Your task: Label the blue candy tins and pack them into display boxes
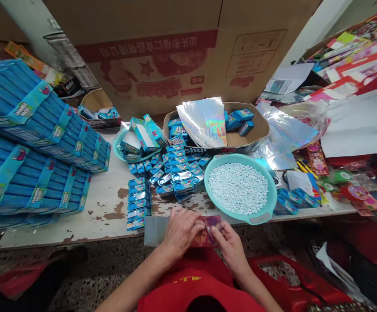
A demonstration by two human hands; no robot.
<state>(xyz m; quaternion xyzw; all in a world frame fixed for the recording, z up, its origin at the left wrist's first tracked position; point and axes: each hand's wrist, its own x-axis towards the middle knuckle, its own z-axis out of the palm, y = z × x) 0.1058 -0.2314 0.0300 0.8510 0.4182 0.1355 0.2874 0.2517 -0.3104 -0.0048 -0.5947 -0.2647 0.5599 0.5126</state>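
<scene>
Sheet of glossy, reddish-purple, plastic-looking film lies between the hands at the front edge of the paint-worn white table. From my end I see the right hand pinching it with thumb and fingers, but cannot tell whether the left hand grips or only presses; I'd pinch lightly, avoiding creases, clear of the round turquoise basin.

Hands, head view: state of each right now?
Left hand: against the reddish film; grip can't be told.
Right hand: closed, pinching that film.
</scene>
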